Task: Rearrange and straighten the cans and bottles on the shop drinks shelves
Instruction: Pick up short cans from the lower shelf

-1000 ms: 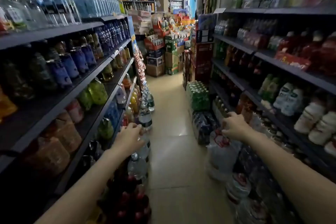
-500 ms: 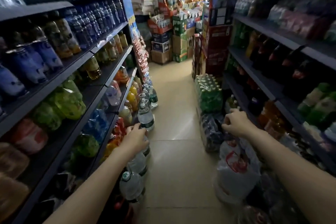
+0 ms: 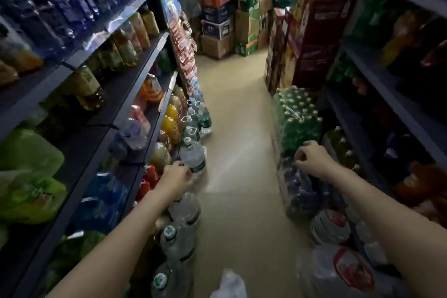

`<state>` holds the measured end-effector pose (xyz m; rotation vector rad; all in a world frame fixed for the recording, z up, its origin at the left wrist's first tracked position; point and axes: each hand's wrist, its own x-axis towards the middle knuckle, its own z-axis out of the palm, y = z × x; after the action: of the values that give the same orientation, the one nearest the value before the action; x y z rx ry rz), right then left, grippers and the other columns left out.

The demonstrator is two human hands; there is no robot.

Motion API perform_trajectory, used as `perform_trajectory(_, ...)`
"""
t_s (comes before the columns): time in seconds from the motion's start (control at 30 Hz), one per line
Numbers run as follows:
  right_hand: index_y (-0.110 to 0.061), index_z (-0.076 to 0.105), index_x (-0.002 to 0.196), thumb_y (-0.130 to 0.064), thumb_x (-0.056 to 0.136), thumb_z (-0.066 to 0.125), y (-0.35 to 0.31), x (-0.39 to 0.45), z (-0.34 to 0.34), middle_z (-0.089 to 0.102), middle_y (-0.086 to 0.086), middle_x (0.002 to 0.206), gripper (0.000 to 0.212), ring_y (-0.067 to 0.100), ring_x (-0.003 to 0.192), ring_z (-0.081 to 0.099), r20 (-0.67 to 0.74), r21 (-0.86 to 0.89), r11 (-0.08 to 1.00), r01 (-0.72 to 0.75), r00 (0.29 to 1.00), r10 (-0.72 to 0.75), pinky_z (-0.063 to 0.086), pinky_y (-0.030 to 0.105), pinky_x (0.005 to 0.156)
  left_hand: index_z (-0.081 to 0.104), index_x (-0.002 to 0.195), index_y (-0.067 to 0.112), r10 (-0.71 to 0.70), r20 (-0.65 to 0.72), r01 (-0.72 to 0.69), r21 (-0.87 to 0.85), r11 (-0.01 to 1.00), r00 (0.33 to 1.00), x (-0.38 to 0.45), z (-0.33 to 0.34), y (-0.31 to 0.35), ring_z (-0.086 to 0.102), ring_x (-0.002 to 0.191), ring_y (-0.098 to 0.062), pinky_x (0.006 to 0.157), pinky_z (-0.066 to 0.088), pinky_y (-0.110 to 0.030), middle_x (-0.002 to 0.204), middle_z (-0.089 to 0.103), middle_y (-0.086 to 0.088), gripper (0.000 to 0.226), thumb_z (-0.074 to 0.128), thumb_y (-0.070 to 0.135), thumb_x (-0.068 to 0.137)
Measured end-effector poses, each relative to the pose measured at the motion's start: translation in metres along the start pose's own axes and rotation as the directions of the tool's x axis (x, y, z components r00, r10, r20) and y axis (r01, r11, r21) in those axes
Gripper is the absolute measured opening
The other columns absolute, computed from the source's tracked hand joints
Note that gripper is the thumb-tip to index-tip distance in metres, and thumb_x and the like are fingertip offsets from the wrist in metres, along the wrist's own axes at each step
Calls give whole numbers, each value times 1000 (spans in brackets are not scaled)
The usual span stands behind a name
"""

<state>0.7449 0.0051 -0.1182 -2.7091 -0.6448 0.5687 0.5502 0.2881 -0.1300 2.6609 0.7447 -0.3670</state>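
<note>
Large clear water bottles with green caps stand in a row on the floor along the foot of the left shelves. My left hand reaches low, its loosely curled fingertips at the lower side of one of these water bottles; no grip shows. My right hand hovers with loosely curled fingers over a shrink-wrapped pack of dark bottles and holds nothing. The left shelves carry yellow tea bottles, orange juice bottles and blue bottles.
A green shrink-wrapped bottle pack and big water jugs line the floor at the right shelves. Stacked cartons block the aisle's far end. A tan floor strip runs between the rows.
The view has dropped lower and moved forward along the aisle. My left hand has gone from the shelf edge down to the floor water bottle. My right hand has kept its curled pose.
</note>
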Motion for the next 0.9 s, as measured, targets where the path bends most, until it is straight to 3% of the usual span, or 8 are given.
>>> perform_trajectory(0.13,-9,65,94,-23,87,58,-10,103,-48,46,17,131,17,34,125,38,-148,88,995,-54,987,66,35,38,100,60,115,10,47,-44,-51,-81,995,998,112,-43,35,39,125,-32,104,32,-37,137,40,-12,28,52,22,91)
perform_trajectory(0.2,-7,66,100,-24,89,59,-20,152,-64,42,16,135,22,35,128,34,-196,105,993,-61,977,80,31,38,103,57,119,11,103,-26,-104,-58,993,994,167,-55,50,31,130,-32,107,29,-39,142,35,-12,31,51,24,92)
perform_trajectory(0.4,-7,68,98,-26,87,63,-22,335,-95,30,19,146,23,33,139,18,-183,57,998,14,983,-3,20,40,112,57,113,9,218,-99,-210,86,974,971,349,-96,52,23,135,-31,108,31,-44,149,26,-8,26,50,18,90)
perform_trajectory(0.5,-10,67,95,-29,87,62,-26,430,-124,31,18,147,21,32,139,15,-144,83,996,24,989,-12,15,38,111,55,118,7,136,-105,-124,112,986,985,437,-134,47,28,130,-33,106,30,-41,146,29,-10,31,48,18,90)
perform_trajectory(0.63,-18,67,86,-35,84,63,-57,554,-160,44,19,137,17,30,138,23,-101,63,993,105,990,-98,17,33,108,58,108,6,46,-155,-31,97,995,987,538,-181,45,30,131,-32,107,25,-37,139,38,-15,27,48,16,85)
perform_trajectory(0.77,-15,66,95,-36,85,62,-102,685,-189,29,15,148,23,31,139,12,-66,-35,982,187,980,-189,23,40,110,57,107,7,-14,-88,24,104,994,996,654,-217,40,28,129,-34,106,28,-39,142,32,-13,26,50,20,86)
perform_trajectory(0.9,-17,61,91,-36,86,62,-129,825,-228,24,14,150,19,33,138,9,-87,-97,977,192,976,-201,24,43,110,54,117,4,-17,-138,29,82,996,990,782,-258,33,31,126,-34,101,35,-40,145,28,-12,32,47,16,88)
